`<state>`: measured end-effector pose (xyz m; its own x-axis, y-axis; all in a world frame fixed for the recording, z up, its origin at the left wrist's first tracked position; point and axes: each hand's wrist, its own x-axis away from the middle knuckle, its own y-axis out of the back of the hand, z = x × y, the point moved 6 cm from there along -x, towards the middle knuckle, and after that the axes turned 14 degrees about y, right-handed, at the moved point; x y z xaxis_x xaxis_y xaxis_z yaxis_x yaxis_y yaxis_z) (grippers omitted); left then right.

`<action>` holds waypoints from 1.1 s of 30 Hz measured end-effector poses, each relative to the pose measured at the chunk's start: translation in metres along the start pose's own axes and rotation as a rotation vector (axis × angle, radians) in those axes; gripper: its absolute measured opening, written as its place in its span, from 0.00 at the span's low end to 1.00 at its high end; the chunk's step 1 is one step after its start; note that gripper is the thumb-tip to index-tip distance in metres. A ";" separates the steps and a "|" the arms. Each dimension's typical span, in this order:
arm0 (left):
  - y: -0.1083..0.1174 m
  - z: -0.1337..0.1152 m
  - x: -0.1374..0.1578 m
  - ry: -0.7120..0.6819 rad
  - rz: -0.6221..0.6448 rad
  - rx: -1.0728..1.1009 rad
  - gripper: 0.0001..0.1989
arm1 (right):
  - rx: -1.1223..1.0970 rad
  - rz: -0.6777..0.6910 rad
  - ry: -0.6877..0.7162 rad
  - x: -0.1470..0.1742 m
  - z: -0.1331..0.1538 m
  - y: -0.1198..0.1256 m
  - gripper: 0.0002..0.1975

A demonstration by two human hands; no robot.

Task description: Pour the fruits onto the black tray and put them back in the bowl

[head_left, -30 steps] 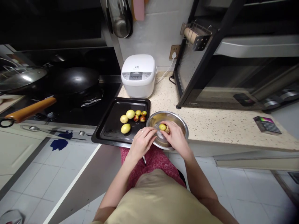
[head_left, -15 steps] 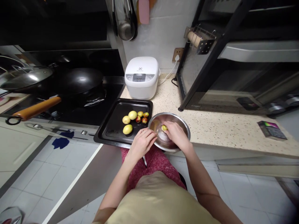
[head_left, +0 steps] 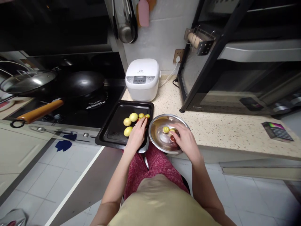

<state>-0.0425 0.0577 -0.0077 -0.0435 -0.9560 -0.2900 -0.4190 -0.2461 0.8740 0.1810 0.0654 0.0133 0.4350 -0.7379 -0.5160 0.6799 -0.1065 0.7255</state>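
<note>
On the black baking tray (head_left: pixel 113 125), several yellow-green fruits like lemons or passion fruits (head_left: pixel 133 117) lie beside smaller green-and-red jujubes (head_left: pixel 141 115). My left hand (head_left: pixel 137 133) reaches over the jujubes with fingers stretched down, touching the group and partly covering it. In the steel bowl (head_left: pixel 156 142) rests a yellow-green jujube (head_left: pixel 166 129), apart from my fingers. My right hand (head_left: pixel 187 139) is inside the bowl, thumb and fingers curled around a reddish-brown jujube (head_left: pixel 172 138); a greenish one (head_left: pixel 172 130) sits partly hidden under the fingers.
A white rice cooker (head_left: pixel 142 80) stands behind the tray. To the left are a wok (head_left: pixel 81 83) with a wooden handle and a lidded pan (head_left: pixel 30 81) on the stove. An oven (head_left: pixel 235 103) and a small box (head_left: pixel 277 131) occupy the right of the counter.
My left hand has moved from the bowl's rim left onto the jujubes on the tray. My right hand has let go of the yellow-green jujube and shifted right to others in the bowl.
</note>
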 end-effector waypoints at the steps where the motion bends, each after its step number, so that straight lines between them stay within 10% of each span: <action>1: -0.003 0.001 -0.002 -0.005 0.016 -0.014 0.31 | -0.002 -0.022 -0.007 0.002 0.001 0.003 0.12; 17: -0.005 -0.007 0.000 0.116 0.021 -0.137 0.15 | -0.036 -0.167 0.001 0.015 0.010 0.019 0.10; 33: 0.037 -0.037 0.022 0.027 -0.102 0.344 0.13 | -0.044 -0.154 0.090 0.009 0.030 0.015 0.10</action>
<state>-0.0255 0.0219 0.0329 0.0365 -0.9345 -0.3540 -0.7009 -0.2765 0.6575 0.1771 0.0374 0.0336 0.3738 -0.6520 -0.6597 0.7667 -0.1830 0.6153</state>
